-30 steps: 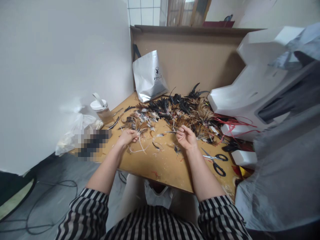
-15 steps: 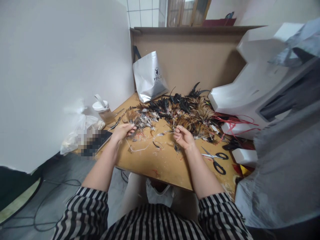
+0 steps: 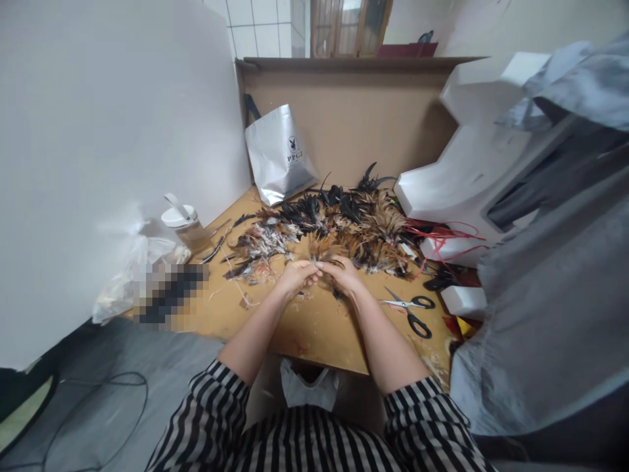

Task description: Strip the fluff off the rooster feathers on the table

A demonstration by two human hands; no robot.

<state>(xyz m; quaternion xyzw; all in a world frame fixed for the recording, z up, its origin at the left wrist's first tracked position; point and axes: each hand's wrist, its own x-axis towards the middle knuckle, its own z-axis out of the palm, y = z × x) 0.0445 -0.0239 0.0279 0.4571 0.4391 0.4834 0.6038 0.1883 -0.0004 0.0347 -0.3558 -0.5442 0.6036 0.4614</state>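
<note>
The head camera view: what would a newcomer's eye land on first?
Probably the broad heap of brown and black feathers across the table, with the left hand and right hand together in front, pinching a brown tuft. Behind the heap, toward the left, a shiny silver bag stands tilted. On the right, open black-handled scissors lie nearer than the tangled red strings.

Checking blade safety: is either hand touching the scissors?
No, the scissors lie apart on the table, while the left hand and right hand meet at a tuft of brown feathers.
</note>
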